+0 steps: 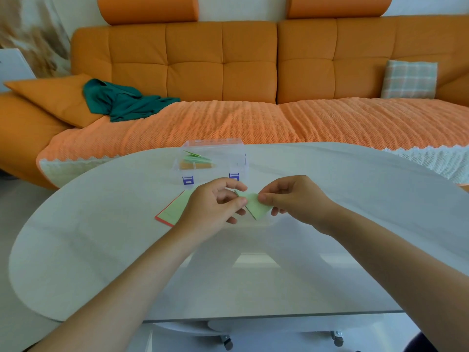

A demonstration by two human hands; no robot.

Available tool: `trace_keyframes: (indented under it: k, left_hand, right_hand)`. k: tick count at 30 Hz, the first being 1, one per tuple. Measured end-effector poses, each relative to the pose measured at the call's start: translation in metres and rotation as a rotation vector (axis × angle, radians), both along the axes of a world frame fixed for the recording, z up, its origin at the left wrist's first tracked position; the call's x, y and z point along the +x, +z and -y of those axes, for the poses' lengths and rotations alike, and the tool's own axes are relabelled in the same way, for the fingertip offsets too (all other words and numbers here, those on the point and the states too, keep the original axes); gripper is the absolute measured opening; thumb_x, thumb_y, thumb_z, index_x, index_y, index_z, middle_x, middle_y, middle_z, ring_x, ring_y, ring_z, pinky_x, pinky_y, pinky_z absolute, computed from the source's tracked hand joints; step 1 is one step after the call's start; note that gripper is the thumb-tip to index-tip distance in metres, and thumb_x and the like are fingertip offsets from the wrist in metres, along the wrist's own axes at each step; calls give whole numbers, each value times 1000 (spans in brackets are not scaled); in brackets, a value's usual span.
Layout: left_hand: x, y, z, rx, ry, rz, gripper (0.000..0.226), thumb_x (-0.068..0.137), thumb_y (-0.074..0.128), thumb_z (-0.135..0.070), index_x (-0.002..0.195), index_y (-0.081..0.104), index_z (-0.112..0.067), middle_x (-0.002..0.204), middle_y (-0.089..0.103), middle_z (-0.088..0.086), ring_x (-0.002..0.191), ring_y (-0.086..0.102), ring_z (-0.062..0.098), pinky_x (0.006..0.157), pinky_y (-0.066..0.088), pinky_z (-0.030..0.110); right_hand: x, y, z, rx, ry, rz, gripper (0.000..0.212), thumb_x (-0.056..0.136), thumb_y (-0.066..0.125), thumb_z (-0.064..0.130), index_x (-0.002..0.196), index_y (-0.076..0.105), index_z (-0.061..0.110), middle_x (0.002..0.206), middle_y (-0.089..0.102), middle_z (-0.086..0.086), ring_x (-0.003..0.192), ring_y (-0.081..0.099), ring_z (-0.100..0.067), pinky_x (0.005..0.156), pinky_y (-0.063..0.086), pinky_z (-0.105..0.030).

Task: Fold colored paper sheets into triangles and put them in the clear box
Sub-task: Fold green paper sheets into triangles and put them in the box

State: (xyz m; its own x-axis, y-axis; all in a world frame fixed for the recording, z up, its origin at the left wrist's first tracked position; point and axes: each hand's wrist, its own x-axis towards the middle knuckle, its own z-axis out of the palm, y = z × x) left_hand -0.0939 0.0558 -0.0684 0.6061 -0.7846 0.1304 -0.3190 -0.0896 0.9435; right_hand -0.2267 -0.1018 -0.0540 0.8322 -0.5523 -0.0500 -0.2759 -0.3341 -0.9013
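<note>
A light green paper (pixel 254 206), folded into a triangle, hangs just above the white table between both hands. My left hand (pixel 213 204) pinches its left corner and my right hand (pixel 291 198) pinches its upper right edge. A small stack of flat sheets (pixel 173 209), green on top with a red one under it, lies on the table left of my left hand and partly under it. Behind the hands stands the clear box (pixel 236 158) with blue clasps, lid open, holding folded green and orange triangles (pixel 195 158).
The white oval table (pixel 101 250) reaches a front edge near me, with its wheeled base below. Beyond it is an orange sofa (pixel 253 118) with a green cloth (pixel 121 100) and a checked pillow (pixel 408 78).
</note>
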Motion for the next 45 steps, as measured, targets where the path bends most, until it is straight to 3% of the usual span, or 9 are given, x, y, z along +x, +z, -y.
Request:
trace_keyframes:
  k: [7,12,18,23,26,29,34,40,45]
  left_hand:
    - [15,1,-6,42,-26,14,20,82,78,-4,87,78,-23,72,75,2,68,70,13,61,57,26]
    - [13,0,-6,114,-35,36,13,84,78,-10,86,80,-22,71,75,-2,63,67,9,56,54,22]
    - [8,-7,-1,209,6,138,6,82,80,-22,75,80,-23,72,75,-8,62,65,5,64,55,25]
    - [11,-13,1,350,-8,383,7,81,77,-27,74,77,-29,69,71,-17,66,64,-5,65,50,16]
    - [11,-15,1,413,-36,514,6,81,73,-28,76,74,-30,70,68,-16,66,62,-3,66,52,20]
    - [11,-15,3,459,-67,636,6,82,68,-28,79,72,-30,71,63,-17,72,59,2,65,49,22]
    - [13,-22,6,413,-97,720,5,89,67,-29,91,71,-30,95,52,-12,98,43,6,82,43,27]
    - [1,-38,4,178,-160,704,29,78,59,6,85,73,-18,85,56,-12,78,48,0,73,40,20]
    - [-1,-44,-7,183,-244,833,33,87,53,-5,102,76,-23,98,67,-8,91,60,15,95,46,38]
  right_hand:
    - [-3,4,5,4,64,-79,8,83,80,29,84,80,21,82,76,-4,68,65,-8,75,53,-30]
    - [-2,0,7,-30,62,-127,8,82,81,30,81,80,22,80,75,1,67,63,-5,64,47,-21]
    - [3,-10,6,-82,60,-214,7,82,80,29,78,79,23,77,72,5,69,59,-6,59,45,-17]
    - [11,-16,1,-257,102,-326,9,83,77,35,82,76,26,81,70,9,77,61,-8,66,48,-21]
    - [17,-17,-3,-398,123,-429,13,83,72,44,85,73,31,89,71,10,86,65,-11,78,54,-28]
    - [21,-16,-7,-501,123,-486,16,84,68,47,90,72,32,96,69,12,93,63,-13,88,51,-32]
    - [24,-18,-10,-661,125,-525,15,83,65,51,86,64,37,98,65,16,98,58,-12,91,43,-31]
    - [23,-20,-12,-622,103,-494,20,80,65,55,82,67,36,94,68,17,93,61,-11,92,47,-32]
    - [21,-21,-14,-613,101,-459,11,81,65,45,81,67,34,92,68,16,93,62,-11,91,48,-32]
